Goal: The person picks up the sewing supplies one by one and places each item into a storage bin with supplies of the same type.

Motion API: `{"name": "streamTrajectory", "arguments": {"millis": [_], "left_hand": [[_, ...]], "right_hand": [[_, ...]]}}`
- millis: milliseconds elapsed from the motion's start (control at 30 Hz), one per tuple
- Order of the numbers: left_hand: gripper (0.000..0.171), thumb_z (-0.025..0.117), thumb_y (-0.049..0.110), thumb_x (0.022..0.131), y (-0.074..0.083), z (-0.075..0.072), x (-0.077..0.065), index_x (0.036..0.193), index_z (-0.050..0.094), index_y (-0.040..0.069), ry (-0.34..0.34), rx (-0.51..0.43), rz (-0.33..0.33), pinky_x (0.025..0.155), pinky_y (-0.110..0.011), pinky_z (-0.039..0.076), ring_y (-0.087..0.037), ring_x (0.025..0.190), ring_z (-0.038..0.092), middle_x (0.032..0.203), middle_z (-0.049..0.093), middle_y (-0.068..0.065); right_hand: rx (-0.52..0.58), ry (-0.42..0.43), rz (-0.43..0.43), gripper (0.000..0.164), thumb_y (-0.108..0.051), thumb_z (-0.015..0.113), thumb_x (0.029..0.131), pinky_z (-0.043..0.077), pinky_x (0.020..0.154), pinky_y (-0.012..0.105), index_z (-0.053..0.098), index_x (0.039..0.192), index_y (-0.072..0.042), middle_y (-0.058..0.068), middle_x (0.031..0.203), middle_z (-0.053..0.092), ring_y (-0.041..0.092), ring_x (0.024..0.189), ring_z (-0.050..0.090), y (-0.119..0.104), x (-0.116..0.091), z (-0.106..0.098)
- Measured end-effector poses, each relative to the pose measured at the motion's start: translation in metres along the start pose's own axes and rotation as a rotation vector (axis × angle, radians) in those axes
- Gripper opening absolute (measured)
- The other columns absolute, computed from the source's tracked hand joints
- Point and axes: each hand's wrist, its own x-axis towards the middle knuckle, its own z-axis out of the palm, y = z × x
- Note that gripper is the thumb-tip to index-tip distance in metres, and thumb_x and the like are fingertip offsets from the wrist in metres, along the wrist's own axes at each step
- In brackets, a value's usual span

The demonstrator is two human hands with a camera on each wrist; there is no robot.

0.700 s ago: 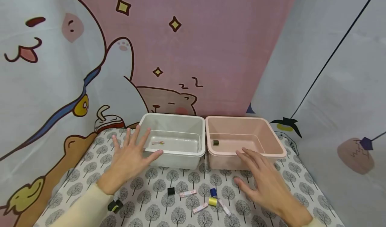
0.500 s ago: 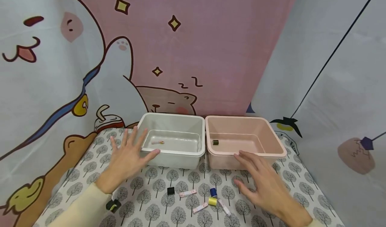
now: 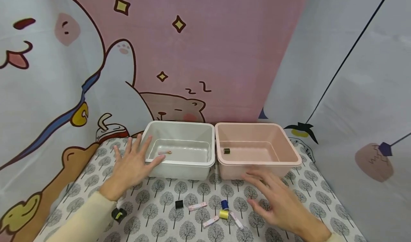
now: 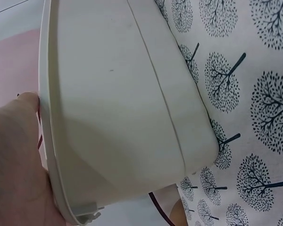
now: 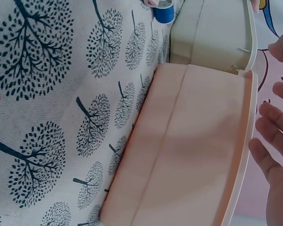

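Observation:
My left hand (image 3: 130,169) is at the front left corner of the white bin (image 3: 179,162), fingers spread. In the left wrist view it lies along the bin's rim (image 4: 51,117); whether it presses there I cannot tell. Holding nothing, my right hand (image 3: 277,202) hovers in front of the pink bin (image 3: 260,163) with its fingers apart. One small pink-and-white stick (image 3: 164,152) lies in the white bin. A dark green thread spool (image 3: 226,151) sits inside the pink one.
On the tree-print cloth lie a black spool (image 3: 179,204), a blue spool (image 3: 224,205), a yellow spool (image 3: 223,214) and three pink-and-white sticks (image 3: 197,206). A black object with a yellow mark (image 3: 119,215) is by the left sleeve. A printed curtain (image 3: 231,56) hangs behind the bins.
The head view has swung slightly to the right. My right hand has dropped a little, away from the pink bin's rim. My left hand has shifted slightly left, still spread.

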Motion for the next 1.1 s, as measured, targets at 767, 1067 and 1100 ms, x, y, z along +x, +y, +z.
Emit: {"name": "streamTrajectory", "arguments": {"millis": [767, 1067, 1100], "left_hand": [[0.118, 0.039, 0.088, 0.112, 0.01, 0.002, -0.005, 0.185, 0.016, -0.001, -0.027, -0.068, -0.018, 0.131, -0.096, -0.006, -0.065, 0.177, 0.008, 0.193, 0.003, -0.034], [0.122, 0.039, 0.088, 0.112, 0.014, -0.001, -0.009, 0.182, 0.014, -0.009, -0.025, -0.038, -0.019, 0.131, -0.097, -0.005, -0.063, 0.178, 0.008, 0.192, 0.006, -0.035], [0.123, 0.038, 0.088, 0.112, 0.014, -0.002, -0.009, 0.182, 0.013, -0.01, -0.026, -0.037, -0.021, 0.131, -0.096, -0.005, -0.062, 0.179, 0.008, 0.192, 0.005, -0.035]], "right_hand": [[0.054, -0.196, -0.032, 0.085, -0.033, 0.097, 0.095, 0.07, 0.102, 0.046, 0.057, 0.171, -0.041, -0.01, 0.156, 0.069, 0.01, 0.134, 0.073, 0.004, -0.008, 0.017], [0.105, -0.281, -0.064, 0.063, -0.036, 0.094, 0.098, 0.07, 0.096, 0.036, 0.073, 0.156, -0.032, -0.016, 0.144, 0.071, 0.001, 0.117, 0.073, 0.005, -0.007, 0.029], [0.116, -0.299, -0.063, 0.061, -0.037, 0.094, 0.098, 0.07, 0.095, 0.036, 0.073, 0.155, -0.032, -0.016, 0.143, 0.071, 0.001, 0.116, 0.072, 0.004, -0.007, 0.031]]}}
